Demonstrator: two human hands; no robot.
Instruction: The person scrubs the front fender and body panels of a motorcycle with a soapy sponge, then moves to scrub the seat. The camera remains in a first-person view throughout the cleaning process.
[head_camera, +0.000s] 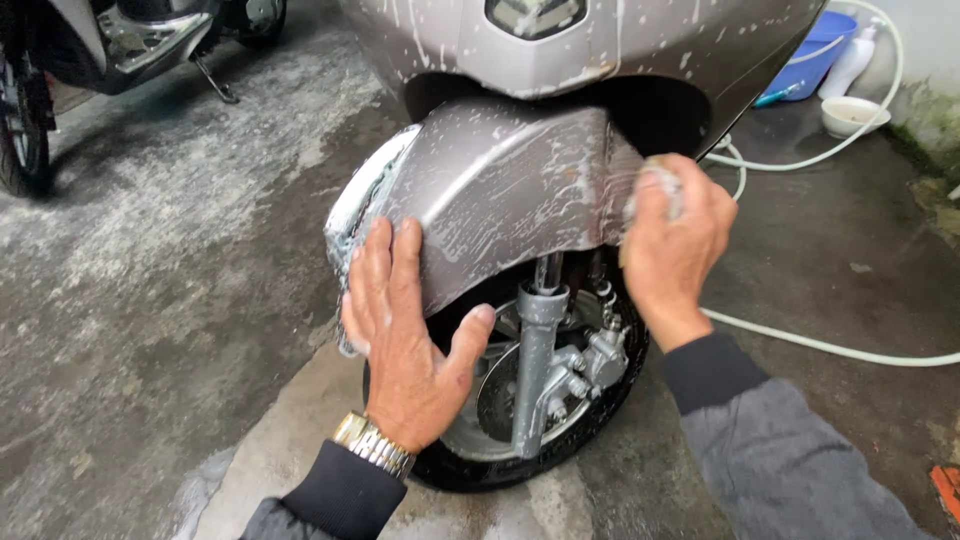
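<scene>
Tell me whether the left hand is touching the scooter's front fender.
Touching. The head view shows the left hand laid flat on the soapy grey front fender, fingers on its surface and the thumb hooked under its lower edge.

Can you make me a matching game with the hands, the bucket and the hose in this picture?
Things:
1. left hand
2. right hand
3. bucket
4. hose

Descriptions:
A. blue, far back by the wall
B. pale, lying along the wet ground
C. flat on the soapy grey fender, fingers spread
D. closed around a sponge at the fender's edge

Pairs: 1-C, 2-D, 3-A, 4-B
</scene>
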